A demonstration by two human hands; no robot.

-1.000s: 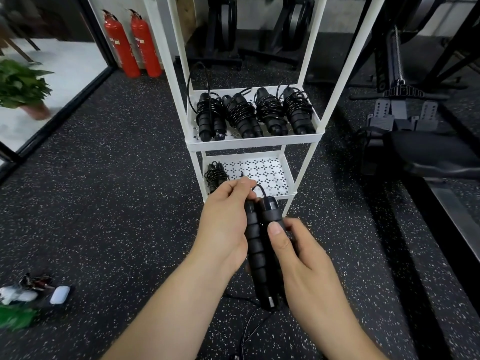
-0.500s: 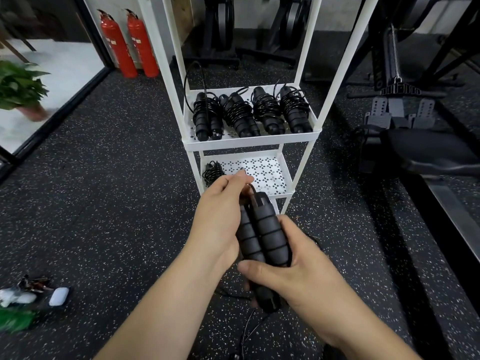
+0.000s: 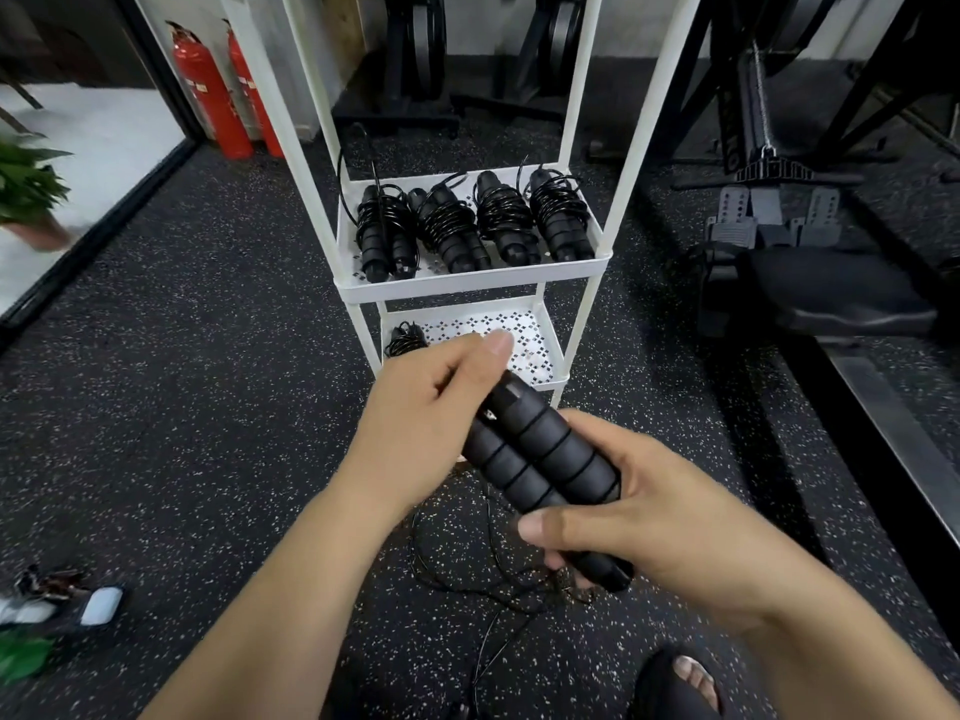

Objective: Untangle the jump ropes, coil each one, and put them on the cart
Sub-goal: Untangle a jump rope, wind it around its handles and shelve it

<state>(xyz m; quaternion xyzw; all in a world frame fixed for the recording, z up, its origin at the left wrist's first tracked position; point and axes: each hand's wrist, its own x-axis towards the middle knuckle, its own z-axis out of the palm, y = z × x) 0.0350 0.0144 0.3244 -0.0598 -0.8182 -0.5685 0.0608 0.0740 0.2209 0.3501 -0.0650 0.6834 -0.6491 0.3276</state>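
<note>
Now, near the cart [image 3: 467, 292], I see the right hand [image 3: 675, 517] newly wrapped round both handles [image 3: 540, 459], tipped leftward from upright, the left hand [image 3: 431, 423] pinching their far tips, the cord [image 3: 457, 584] still loose on the floor, so coiling is yet to start.

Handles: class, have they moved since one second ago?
Yes. Against the cart, the handles have tilted from upright: their lower ends swung right.
</note>
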